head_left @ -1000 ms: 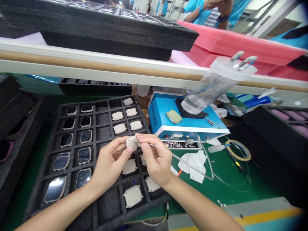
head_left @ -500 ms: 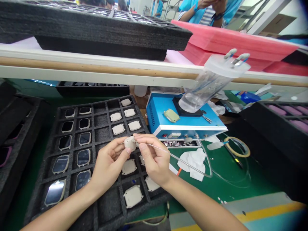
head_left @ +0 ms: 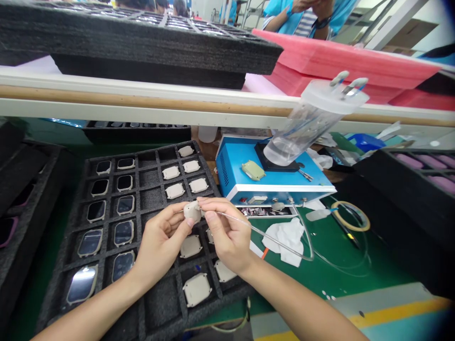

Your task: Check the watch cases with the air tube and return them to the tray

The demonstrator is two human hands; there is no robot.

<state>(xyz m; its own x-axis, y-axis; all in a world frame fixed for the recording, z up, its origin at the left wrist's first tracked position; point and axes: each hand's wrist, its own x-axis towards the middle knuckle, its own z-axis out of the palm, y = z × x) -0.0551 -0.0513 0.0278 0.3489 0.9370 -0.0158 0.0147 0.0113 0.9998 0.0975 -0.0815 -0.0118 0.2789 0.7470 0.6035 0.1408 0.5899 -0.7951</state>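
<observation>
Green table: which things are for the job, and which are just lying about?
Seem in use:
- beige watch case, in the left hand
- clear tube, from the right hand to the blue box
- black foam tray, under the hands

Seem just lying about:
- crumpled white tissue
- tape roll
- pale green case

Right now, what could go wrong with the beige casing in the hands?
The left hand grips the beige casing above the tray, so it might slip onto the casings below. The clear tube loops from the right hand over the white cloth toward the blue box and could snag.
</observation>
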